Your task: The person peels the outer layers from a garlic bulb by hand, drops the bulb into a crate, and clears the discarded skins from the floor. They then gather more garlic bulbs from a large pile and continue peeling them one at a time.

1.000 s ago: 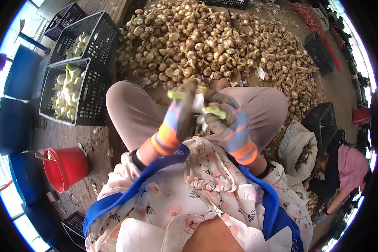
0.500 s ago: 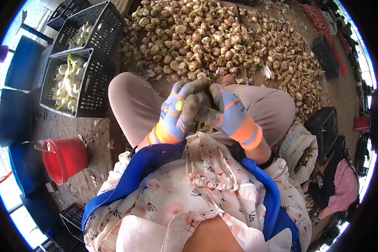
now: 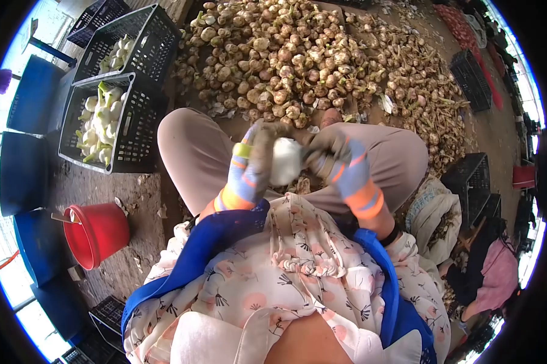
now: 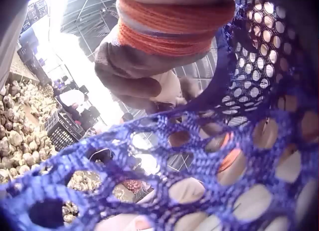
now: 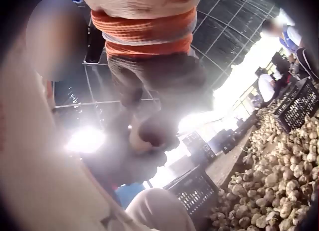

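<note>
A white garlic bulb (image 3: 286,161) lies between the two gloved hands in the head view, over the person's lap. My left hand (image 3: 252,161) grips it from the left, and its cut green stem (image 3: 242,150) pokes out past the fingers. At the bulb's other side my right hand (image 3: 340,159) has its fingers curled, fingertips pinching at the bulb's edge; they are blurred by motion. Both gloves are grey-blue and orange with dirty palms. In the left wrist view, blue mesh cloth (image 4: 144,141) covers much of the work. Glare washes out the right wrist view around the right hand (image 5: 154,96).
A heap of unpeeled garlic (image 3: 279,60) spreads over the floor ahead. At the left stand a black crate (image 3: 134,133) with white bulbs and a red bucket (image 3: 103,233). A white sack (image 3: 434,221), a black crate (image 3: 468,173) and another person (image 3: 498,273) are at the right.
The hands were apart a second ago, then came together around the bulb. Now the right hand has drawn slightly right and the white bulb shows between them.
</note>
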### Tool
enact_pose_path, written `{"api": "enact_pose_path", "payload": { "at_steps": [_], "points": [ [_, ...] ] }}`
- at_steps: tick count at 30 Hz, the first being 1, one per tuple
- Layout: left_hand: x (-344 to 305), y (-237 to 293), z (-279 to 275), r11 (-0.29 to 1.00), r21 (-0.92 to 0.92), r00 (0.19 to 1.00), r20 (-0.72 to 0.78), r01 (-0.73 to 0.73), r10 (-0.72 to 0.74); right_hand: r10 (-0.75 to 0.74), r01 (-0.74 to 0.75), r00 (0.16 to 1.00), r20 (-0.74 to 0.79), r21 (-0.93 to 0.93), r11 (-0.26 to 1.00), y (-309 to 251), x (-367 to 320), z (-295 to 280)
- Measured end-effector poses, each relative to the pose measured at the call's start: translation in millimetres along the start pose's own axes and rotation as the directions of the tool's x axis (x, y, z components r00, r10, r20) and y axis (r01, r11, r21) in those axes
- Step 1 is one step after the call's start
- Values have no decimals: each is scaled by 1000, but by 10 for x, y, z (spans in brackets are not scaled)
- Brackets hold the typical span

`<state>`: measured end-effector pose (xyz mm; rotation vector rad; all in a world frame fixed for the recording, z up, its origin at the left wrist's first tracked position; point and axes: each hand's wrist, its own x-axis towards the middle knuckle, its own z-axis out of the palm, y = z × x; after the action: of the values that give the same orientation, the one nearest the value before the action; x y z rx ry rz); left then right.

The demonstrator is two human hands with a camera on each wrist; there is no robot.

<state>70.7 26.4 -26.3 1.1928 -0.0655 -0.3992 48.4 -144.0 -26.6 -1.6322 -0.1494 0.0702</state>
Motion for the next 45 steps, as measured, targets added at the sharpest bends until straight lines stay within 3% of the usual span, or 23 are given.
{"api": "enact_pose_path", "payload": {
  "at_steps": [4, 5, 8, 9, 10, 11, 12, 13, 15, 16, 17, 19, 21, 22, 27, 28, 30, 31, 34, 37, 39, 40, 45],
  "points": [
    [-46, -68, -1, 976, -211, 974, 204, -50, 94, 104, -64, 993, -48, 519, 852, 29, 89, -160],
    [19, -154, -28, 946, -214, 927, 232, -245, 293, 135, -99, 991, -12, 617, 781, -44, 88, -143],
    [80, -69, 14, 923, -224, 910, 207, -313, 359, 137, -210, 975, 172, 539, 816, -285, 65, -11],
    [143, -130, -19, 904, 118, 906, 160, -411, 391, 133, -207, 976, 173, 542, 815, -245, 60, 25],
    [224, -220, -74, 776, 449, 891, 126, -443, 436, -154, 155, 987, 43, -33, 987, -168, 57, 60],
    [350, -430, -198, 429, 722, 738, 168, -544, 653, -447, 412, 888, 102, -607, 680, -119, 62, 82],
    [234, -106, -138, 851, 468, 970, 90, -240, 225, -450, 414, 887, 102, -604, 681, -103, 61, 88],
    [111, 211, -73, 959, 154, 949, 175, 237, -262, -264, 245, 964, -7, -351, 904, -87, 51, 85],
    [178, -2, -89, 851, -329, 911, 199, 409, -361, 183, -172, 983, -19, 258, 951, -68, 56, 87],
    [187, -27, -117, 827, -417, 922, 259, 376, -289, 60, -128, 992, 113, 892, 434, -169, 221, 92],
    [195, -38, -111, 828, -417, 923, 256, 374, -288, 59, -129, 992, 115, 892, 432, -124, 204, 64],
    [231, -13, -55, 680, -698, 974, 162, 227, -159, 127, -240, 957, 259, 960, -146, -35, 173, -17],
    [261, 3, -134, 540, -792, 958, 258, 283, -124, 70, -299, 951, 302, 953, -45, 72, 160, -34],
    [291, -8, -165, 538, -798, 962, 243, 271, -124, 154, -216, 969, 192, 963, 163, 230, 104, -75],
    [410, 201, -482, 602, -793, 995, 64, 95, -72, 321, -288, 947, -14, 401, 870, 453, -18, -344],
    [423, 297, -595, 606, -795, 999, 11, 30, -36, 315, -313, 949, -2, -126, 941, 642, -30, -364],
    [434, 407, -979, 611, -769, 981, -126, -189, 145, 525, -246, 851, 20, -868, 431, 204, 154, -182],
    [459, 433, -1380, 753, -552, 927, -303, -359, 220, 529, -252, 848, 13, -869, 426, 275, 212, -120],
    [429, 722, -2217, 649, -417, 758, -493, -636, 426, 632, -205, 774, 40, -929, 310, 500, 447, -24],
    [487, 929, -2358, 48, -805, 800, -578, -591, 161, 637, -192, 761, 120, -897, 398, 801, 883, 7],
    [653, 827, -2081, 509, -722, 881, -333, -468, 337, 634, -279, 772, 38, -877, 392, 1314, 1245, -73],
    [787, 805, -1813, 604, -660, 890, -396, -447, 227, 662, -352, 747, -57, -880, 320, 1657, 1448, -140],
    [1441, 424, -1065, 792, -595, 951, -303, -133, -68, 663, -561, 691, -289, -793, 239, 2570, 2134, -282]
  ]
}}
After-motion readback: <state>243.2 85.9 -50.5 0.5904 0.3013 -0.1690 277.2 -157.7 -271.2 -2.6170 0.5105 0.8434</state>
